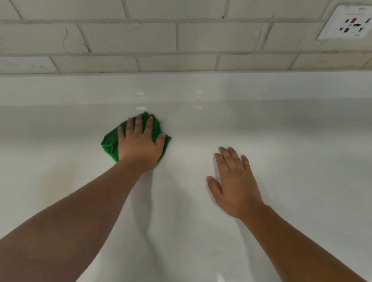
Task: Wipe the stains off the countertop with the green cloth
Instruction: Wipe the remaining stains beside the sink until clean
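Near the back of the white countertop, close to the tiled wall, the green cloth is pressed flat under the left hand. As it is only pinned by straight, spread fingers and not gripped, it could be bunched or left behind on the glossy surface if pressure is eased, and stains missed. The left arm is stretched forward; the right hand is laid flat alongside, fingers extended, nothing held.

both arms bare from wrist to frame edge, left forearm and right forearm, left hand and right hand uncovered, fingernails short where they show.
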A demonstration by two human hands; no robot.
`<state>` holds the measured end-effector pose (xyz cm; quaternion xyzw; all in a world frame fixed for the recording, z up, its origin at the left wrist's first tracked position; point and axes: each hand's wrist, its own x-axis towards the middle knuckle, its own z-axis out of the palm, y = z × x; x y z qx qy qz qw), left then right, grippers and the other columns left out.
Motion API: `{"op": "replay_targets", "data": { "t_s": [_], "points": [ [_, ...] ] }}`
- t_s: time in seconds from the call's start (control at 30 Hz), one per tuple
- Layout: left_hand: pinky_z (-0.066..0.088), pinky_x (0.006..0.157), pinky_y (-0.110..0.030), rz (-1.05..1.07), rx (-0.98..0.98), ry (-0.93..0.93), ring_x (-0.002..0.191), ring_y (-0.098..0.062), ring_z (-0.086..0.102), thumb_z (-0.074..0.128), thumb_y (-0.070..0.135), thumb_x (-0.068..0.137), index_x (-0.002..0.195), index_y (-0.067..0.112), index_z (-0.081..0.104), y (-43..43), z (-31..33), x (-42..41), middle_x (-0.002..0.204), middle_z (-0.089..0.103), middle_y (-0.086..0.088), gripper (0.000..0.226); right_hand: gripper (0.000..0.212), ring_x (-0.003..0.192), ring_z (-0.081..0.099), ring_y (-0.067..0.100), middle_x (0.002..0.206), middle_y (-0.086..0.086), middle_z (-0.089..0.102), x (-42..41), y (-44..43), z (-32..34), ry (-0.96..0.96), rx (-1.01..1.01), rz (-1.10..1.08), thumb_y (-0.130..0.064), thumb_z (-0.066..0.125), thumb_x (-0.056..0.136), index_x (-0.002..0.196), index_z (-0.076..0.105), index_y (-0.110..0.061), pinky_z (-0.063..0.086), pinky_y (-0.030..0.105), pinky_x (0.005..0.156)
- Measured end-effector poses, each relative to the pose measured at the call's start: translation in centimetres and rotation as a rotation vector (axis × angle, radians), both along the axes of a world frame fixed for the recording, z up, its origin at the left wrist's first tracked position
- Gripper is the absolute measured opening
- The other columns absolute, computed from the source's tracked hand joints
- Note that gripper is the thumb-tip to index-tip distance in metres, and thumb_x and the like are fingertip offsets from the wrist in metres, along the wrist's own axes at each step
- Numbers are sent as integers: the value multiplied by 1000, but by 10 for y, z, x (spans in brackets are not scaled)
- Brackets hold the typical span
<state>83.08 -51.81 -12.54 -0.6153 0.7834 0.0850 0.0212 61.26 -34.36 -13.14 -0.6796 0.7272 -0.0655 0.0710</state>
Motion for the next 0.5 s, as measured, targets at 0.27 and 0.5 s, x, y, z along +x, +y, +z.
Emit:
{"op": "replay_targets", "data": {
  "t_s": [0.27,0.5],
  "points": [
    [-2,125,-47,-408,-8,9,155,-20,-3,13,63,100,161,32,8,111,1,-41,169,2,2,68,77,154,7,22,165,8,19,-6,5,10,-148,36,11,-48,10,92,155,28,-9,5,45,125],
    [6,125,-48,-231,-53,41,155,-24,9,14,65,97,160,29,20,81,-4,30,168,14,-1,73,68,151,17,25,162,9,28,-29,34,21,-87,11,92,-46,21,97,151,35,-7,16,46,123]
  ]
}}
